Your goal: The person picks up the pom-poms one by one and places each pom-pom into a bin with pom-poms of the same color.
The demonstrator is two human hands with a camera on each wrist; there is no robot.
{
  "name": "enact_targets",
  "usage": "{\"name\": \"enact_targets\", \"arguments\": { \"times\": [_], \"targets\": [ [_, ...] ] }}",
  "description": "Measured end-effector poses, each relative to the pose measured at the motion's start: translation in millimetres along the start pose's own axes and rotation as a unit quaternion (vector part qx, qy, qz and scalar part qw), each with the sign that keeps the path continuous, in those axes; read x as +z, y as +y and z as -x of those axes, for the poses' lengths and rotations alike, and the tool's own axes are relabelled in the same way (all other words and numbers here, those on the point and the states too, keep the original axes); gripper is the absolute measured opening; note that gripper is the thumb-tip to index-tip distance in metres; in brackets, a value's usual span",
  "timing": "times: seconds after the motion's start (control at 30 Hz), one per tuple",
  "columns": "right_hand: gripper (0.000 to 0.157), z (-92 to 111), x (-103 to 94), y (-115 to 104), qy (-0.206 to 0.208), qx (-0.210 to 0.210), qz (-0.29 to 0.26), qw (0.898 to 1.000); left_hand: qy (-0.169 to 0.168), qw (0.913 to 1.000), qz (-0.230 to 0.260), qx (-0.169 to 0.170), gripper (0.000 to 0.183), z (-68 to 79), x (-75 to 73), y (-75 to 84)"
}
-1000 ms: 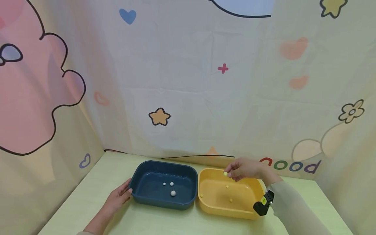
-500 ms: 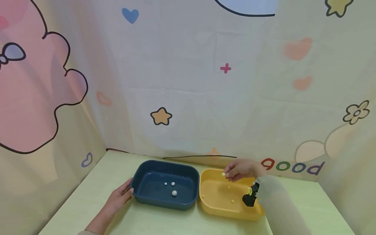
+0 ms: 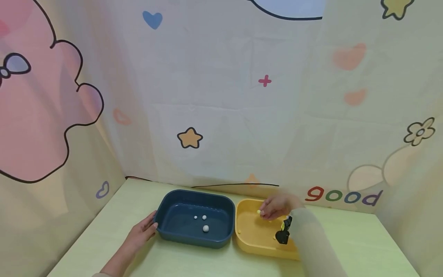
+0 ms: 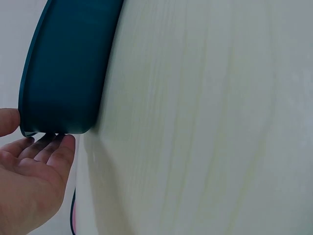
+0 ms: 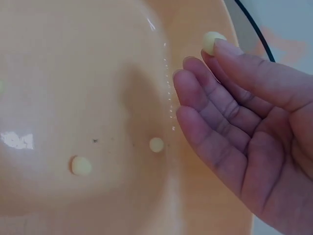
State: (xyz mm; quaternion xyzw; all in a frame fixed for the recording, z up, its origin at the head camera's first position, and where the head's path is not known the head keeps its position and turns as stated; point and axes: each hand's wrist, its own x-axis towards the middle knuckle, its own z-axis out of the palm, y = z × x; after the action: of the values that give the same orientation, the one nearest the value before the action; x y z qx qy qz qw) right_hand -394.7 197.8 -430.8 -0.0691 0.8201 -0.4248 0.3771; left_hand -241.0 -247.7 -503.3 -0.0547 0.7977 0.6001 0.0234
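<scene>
My right hand (image 3: 279, 206) pinches a small pale yellow ball (image 5: 213, 42) between thumb and index finger, over the back part of the yellow tub (image 3: 259, 251). In the right wrist view the other fingers are half bent, with two more yellow balls (image 5: 81, 165) lying on the tub floor beyond them. At the left end of the dark blue tub (image 3: 194, 241), my left hand (image 3: 139, 234) holds the rim, thumb at the top edge and fingertips against the outer wall. Three white balls (image 3: 205, 228) of different sizes lie inside the blue tub.
Both tubs stand side by side on a pale green table (image 3: 173, 261). Another yellow ball (image 3: 239, 231) lies near the yellow tub's left wall. A printed cloth (image 3: 221, 115) hangs behind the table and along its sides. A black wrist device (image 3: 283, 231) sits over the yellow tub.
My right hand, still pinching the yellow ball, has shifted left and lower into the yellow tub, its sleeve swinging left with it. The left hand stays on the blue tub.
</scene>
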Motion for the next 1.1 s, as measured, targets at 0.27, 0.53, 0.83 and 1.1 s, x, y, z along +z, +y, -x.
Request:
{"name": "enact_targets", "arguments": {
  "times": [0.27,0.53,0.83,1.1],
  "targets": [
    [0.005,-12,4.4,6,-0.019,0.019,0.025,0.999,-0.003,1.0,-0.006,-0.001,0.057,-0.8,0.2,-1.2],
    [0.01,-19,11.6,9,-0.053,0.035,0.04,0.997,-0.002,1.0,-0.005,0.0,0.057,-0.2,0.1,0.1],
    [0.013,-26,17.9,15,-0.06,0.058,0.061,0.995,-0.002,1.0,0.005,-0.002,0.057,2.0,2.1,1.5],
    [0.019,-23,17.5,13,-0.05,0.058,0.068,0.995,-0.001,1.0,0.007,-0.003,0.057,-0.4,1.6,-0.3]
  ]
}}
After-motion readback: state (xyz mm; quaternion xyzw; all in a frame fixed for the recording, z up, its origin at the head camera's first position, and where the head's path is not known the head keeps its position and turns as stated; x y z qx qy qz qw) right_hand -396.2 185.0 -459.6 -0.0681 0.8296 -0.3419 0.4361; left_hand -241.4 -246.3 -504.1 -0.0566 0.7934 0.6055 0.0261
